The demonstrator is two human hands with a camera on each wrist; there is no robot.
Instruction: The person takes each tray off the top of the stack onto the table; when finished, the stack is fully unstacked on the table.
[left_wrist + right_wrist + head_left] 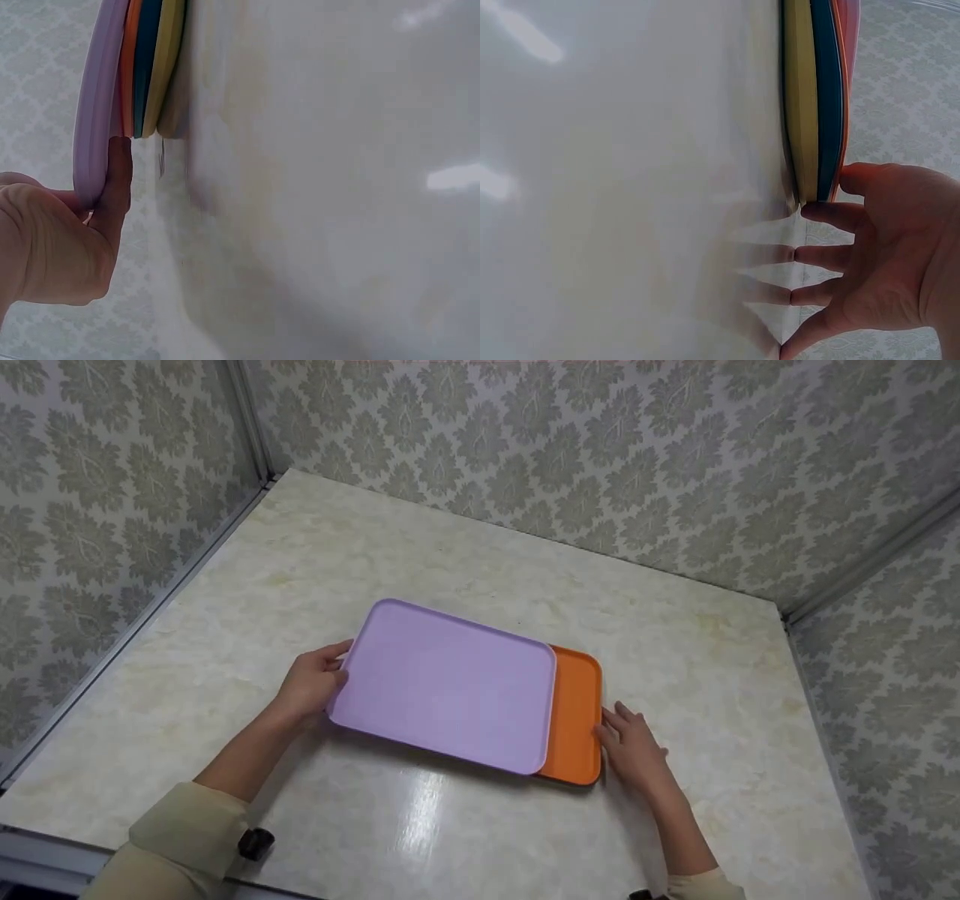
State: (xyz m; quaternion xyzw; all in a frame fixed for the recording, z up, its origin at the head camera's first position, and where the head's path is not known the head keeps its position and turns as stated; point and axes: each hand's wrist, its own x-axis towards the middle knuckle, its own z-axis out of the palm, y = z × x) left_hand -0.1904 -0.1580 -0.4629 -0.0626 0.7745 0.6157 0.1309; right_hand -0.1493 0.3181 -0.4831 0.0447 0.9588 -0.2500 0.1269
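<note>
A lilac tray (450, 682) lies over an orange tray (576, 712), shifted to the left so that only the orange one's right end shows. My left hand (311, 682) pinches the lilac tray's left edge, thumb above and fingers beneath. The left wrist view shows that edge jutting out past the rest of the stack. Under the orange tray come a dark blue tray (826, 112) and a yellow tray (802, 112), both hidden in the head view. My right hand (634, 750) touches the stack's right end with straight, spread fingers, its thumb at the orange rim.
The stack rests on a pale marbled table (480, 562). Leaf-patterned wall panels (510, 442) enclose its back and sides. A dark metal rail (150, 622) runs along the left edge, and a glossy light reflection shows near the front.
</note>
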